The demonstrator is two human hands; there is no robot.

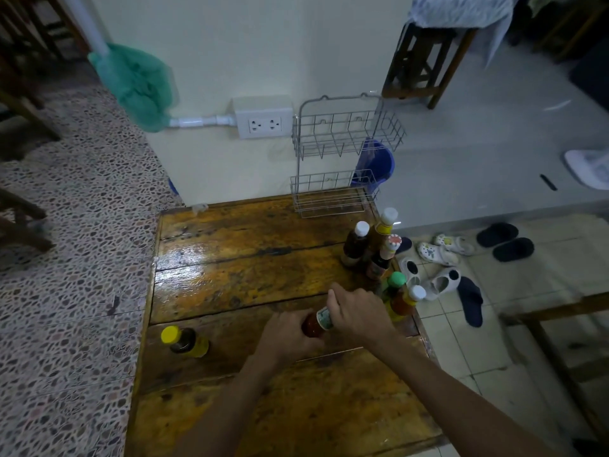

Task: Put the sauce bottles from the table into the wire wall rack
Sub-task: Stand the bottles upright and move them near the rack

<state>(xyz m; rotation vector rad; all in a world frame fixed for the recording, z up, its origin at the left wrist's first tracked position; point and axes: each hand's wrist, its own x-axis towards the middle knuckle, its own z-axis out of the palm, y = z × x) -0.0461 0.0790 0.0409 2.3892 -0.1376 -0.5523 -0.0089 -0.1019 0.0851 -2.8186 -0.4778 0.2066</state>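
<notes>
Head view: both hands — left, right — clasp a red bottle near the rack. Probably glass — rigid, breakable, slick; grip its body.

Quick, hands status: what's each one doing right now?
Left hand: closed on the red sauce bottle, lower end.
Right hand: closed on the same bottle, label end.

Dim, soft indoor light; glare on the wooden table; wide-angle bending at edges.
</notes>
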